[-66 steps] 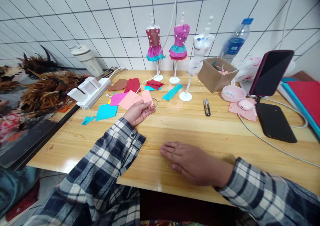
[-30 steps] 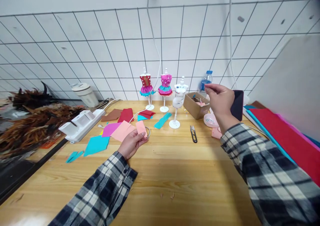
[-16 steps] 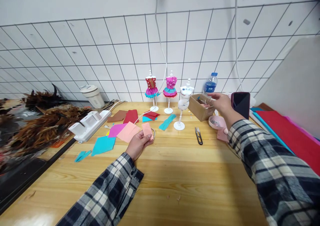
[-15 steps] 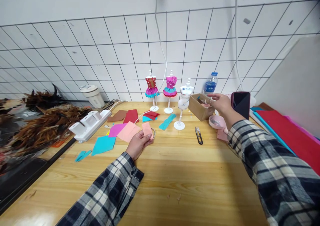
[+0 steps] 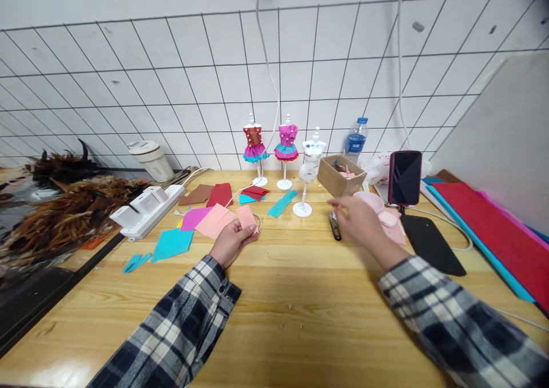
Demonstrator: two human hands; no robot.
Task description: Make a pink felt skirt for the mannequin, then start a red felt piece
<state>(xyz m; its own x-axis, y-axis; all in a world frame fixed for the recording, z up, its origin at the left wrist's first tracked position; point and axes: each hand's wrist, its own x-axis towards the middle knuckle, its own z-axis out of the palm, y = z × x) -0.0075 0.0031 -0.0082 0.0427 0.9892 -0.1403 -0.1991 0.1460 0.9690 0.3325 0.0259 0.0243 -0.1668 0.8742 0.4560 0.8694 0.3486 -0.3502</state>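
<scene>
Left hand [image 5: 231, 243] closed in a pinch, thumb against fingers, on small pink piece [image 5: 246, 218]; piece near larger pink sheet [image 5: 214, 220], over wooden table [image 5: 266, 296]. Right hand [image 5: 360, 221] blurred, fingers partly curled near black snips [image 5: 335, 228]; cannot tell if it grips anything; pink bowl [image 5: 371, 199] just beyond.

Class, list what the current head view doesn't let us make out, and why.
Head view, all four:
Right hand: blurred; whether it touches the snips is unclear.
Pink bowl: partly hidden by the right hand.
Cardboard box: its front wall hides the bottom inside.
Red sheet: cut off by the right edge.
</scene>
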